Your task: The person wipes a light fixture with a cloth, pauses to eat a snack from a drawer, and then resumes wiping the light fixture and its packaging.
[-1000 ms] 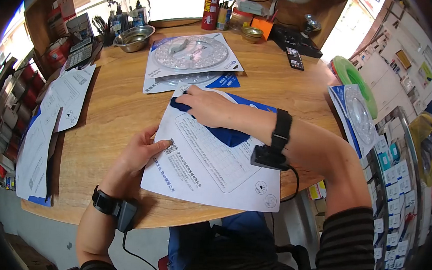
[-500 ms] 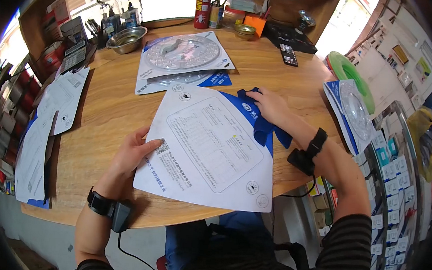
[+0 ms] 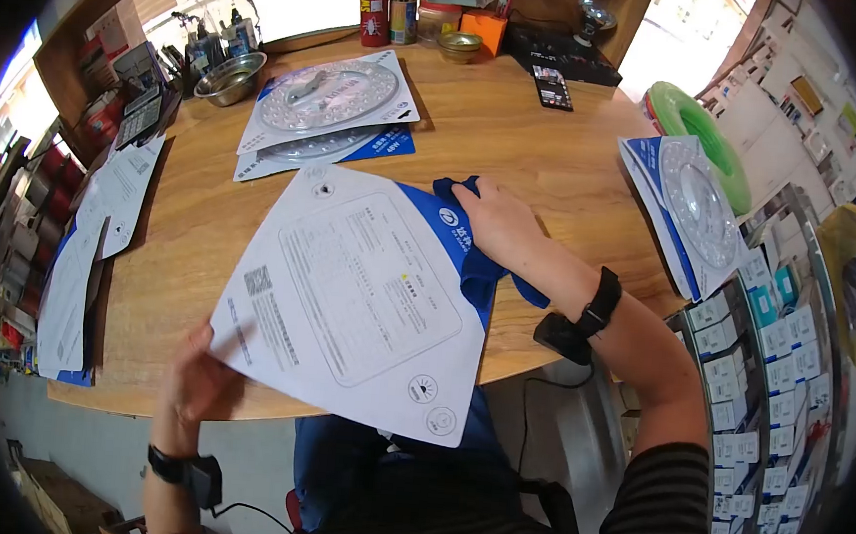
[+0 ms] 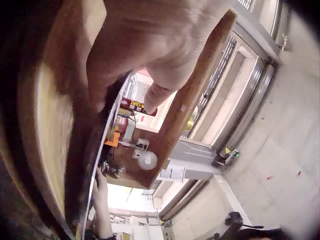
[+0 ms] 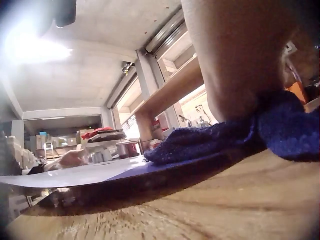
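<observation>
A large white printed card with a blue corner sits at a tilt over the front of the table, its near corner reaching past the edge. My left hand, blurred in the head view, pinches its left corner; the left wrist view shows thumb and fingers on opposite sides of the thin card. At the far right side, my right hand grips a dark blue cloth against the card's blue part. The cloth bunches under that hand in the right wrist view, just above the wooden surface.
Two packaged clear ring-shaped panels lie stacked farther back. Another package is at the right edge, beside a green coil. White cards lie at left. A phone, metal bowl and red spray can stand behind.
The right hand has drawn the cloth across the card to its far right side. The card has turned and shifted left, and the left hand has moved down and left with its corner.
</observation>
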A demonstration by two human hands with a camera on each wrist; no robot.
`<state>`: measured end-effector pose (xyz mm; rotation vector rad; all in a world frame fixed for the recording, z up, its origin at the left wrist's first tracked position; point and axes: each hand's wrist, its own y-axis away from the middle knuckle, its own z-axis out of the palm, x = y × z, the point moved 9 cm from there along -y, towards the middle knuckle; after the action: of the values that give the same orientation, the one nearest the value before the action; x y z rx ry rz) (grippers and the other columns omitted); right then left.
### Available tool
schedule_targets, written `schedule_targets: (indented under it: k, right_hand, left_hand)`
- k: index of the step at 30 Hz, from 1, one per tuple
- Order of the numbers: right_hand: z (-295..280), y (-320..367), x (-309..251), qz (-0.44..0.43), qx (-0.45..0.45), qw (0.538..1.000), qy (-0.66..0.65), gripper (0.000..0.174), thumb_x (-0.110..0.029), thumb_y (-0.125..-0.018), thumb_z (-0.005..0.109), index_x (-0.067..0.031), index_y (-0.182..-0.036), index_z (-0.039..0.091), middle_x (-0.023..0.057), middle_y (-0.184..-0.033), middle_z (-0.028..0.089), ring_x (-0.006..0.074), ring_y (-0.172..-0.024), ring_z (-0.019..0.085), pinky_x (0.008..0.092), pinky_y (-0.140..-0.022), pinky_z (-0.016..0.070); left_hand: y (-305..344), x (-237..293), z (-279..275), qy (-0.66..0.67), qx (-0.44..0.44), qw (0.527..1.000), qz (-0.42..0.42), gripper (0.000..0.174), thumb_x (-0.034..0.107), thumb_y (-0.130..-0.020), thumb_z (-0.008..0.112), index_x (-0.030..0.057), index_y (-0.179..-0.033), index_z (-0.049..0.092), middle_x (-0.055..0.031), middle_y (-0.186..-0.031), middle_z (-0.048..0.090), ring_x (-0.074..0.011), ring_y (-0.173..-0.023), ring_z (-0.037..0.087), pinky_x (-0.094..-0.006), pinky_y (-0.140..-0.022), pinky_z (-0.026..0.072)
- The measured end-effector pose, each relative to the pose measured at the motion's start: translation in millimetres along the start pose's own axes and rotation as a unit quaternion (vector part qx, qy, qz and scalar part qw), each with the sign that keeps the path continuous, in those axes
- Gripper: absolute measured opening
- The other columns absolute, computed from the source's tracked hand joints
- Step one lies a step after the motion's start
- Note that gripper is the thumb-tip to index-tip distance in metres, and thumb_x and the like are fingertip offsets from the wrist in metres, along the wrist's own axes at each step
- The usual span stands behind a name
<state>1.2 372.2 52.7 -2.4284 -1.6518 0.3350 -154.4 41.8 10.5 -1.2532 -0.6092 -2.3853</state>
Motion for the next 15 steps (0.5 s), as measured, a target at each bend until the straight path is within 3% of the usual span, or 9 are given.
schedule_targets:
  k: [1,4,6,7,9,10,13,14,15]
  right_hand:
    - [0,0,-1,-0.006,0.006,1.0,0.008,0.035,-0.008,-0.085,0.049,-0.0028,-0.119,0.054,0.0208,-0.103,0.052,0.0365,-0.093,0.058,0.0423,-0.077,0.0516]
    - [1,0,0,-0.004,0.008,1.0,0.003,0.034,-0.008,-0.085,0.049,-0.0013,-0.118,0.053,0.021,-0.104,0.052,0.0369,-0.092,0.059,0.0422,-0.076,0.0524]
    - [0,-1,0,0.011,-0.01,1.0,-0.003,0.036,-0.008,-0.086,0.048,-0.0037,-0.121,0.053,0.0213,-0.106,0.052,0.036,-0.096,0.058,0.0416,-0.08,0.0503]
    - [3,1,1,0.029,-0.029,0.999,-0.007,0.038,-0.008,-0.087,0.048,-0.0061,-0.124,0.053,0.0215,-0.108,0.053,0.0351,-0.1,0.057,0.0409,-0.084,0.0481]
    - [3,0,2,0.01,-0.007,1.0,-0.012,0.035,-0.008,-0.086,0.048,-0.0034,-0.12,0.053,0.0213,-0.106,0.052,0.0363,-0.096,0.058,0.0418,-0.08,0.0502]
    - [1,1,1,-0.009,0.015,1.0,-0.014,0.032,-0.008,-0.086,0.049,-0.0007,-0.117,0.054,0.0211,-0.103,0.052,0.0374,-0.091,0.059,0.0427,-0.076,0.0524]
    - [3,1,2,-0.007,0.015,1.0,-0.014,0.033,-0.008,-0.086,0.048,-0.0017,-0.118,0.054,0.0216,-0.104,0.052,0.0368,-0.092,0.059,0.0426,-0.075,0.0524]
    - [1,1,2,-0.007,0.016,1.0,-0.015,0.033,-0.008,-0.086,0.048,-0.0017,-0.118,0.054,0.0216,-0.104,0.052,0.0368,-0.092,0.059,0.0426,-0.075,0.0524]
    - [1,1,4,0.014,0.0,1.0,-0.027,0.034,-0.008,-0.086,0.048,-0.0044,-0.12,0.054,0.0209,-0.106,0.053,0.0365,-0.094,0.058,0.0422,-0.079,0.0504]
  left_hand:
    - [11,-9,-7,-0.018,0.046,0.999,-0.023,0.048,0.03,-0.092,0.053,0.002,-0.13,0.045,-0.0144,-0.126,0.054,-0.0224,-0.113,0.055,-0.0374,-0.093,0.047]
    - [27,-25,2,0.134,-0.044,0.99,-0.017,0.041,0.027,-0.094,0.051,0.0002,-0.125,0.048,-0.0137,-0.12,0.059,-0.0232,-0.109,0.057,-0.0352,-0.088,0.0501]
    - [33,-15,5,0.232,-0.032,0.969,0.08,0.035,0.024,-0.096,0.047,-0.0009,-0.12,0.051,-0.0128,-0.111,0.063,-0.0225,-0.105,0.06,-0.0337,-0.084,0.052]
    - [32,-20,11,0.23,-0.031,0.97,0.08,0.035,0.024,-0.096,0.047,-0.0009,-0.12,0.051,-0.0128,-0.111,0.063,-0.0225,-0.105,0.06,-0.0337,-0.084,0.052]
    - [34,-28,10,0.281,0.064,0.946,0.15,0.034,0.023,-0.097,0.044,-0.0005,-0.12,0.052,-0.0133,-0.11,0.063,-0.0234,-0.105,0.06,-0.0377,-0.085,0.0515]
    - [34,-32,20,0.28,0.065,0.946,0.149,0.034,0.023,-0.097,0.044,-0.0005,-0.12,0.052,-0.0133,-0.11,0.063,-0.0234,-0.105,0.06,-0.0377,-0.085,0.0515]
    - [34,-37,50,0.036,0.111,0.981,0.152,0.047,0.022,-0.095,0.046,0.0007,-0.136,0.036,-0.0125,-0.131,0.05,-0.0255,-0.118,0.051,-0.0428,-0.099,0.0413]
    - [34,-50,54,0.013,0.131,0.984,0.118,0.054,0.023,-0.094,0.048,0.0018,-0.14,0.03,-0.0108,-0.135,0.046,-0.0251,-0.121,0.048,-0.0424,-0.101,0.0385]
    - [31,-55,67,0.046,0.166,0.977,0.123,0.048,0.015,-0.093,0.049,-0.0013,-0.136,0.035,-0.0118,-0.13,0.05,-0.0237,-0.117,0.052,-0.0358,-0.098,0.0425]
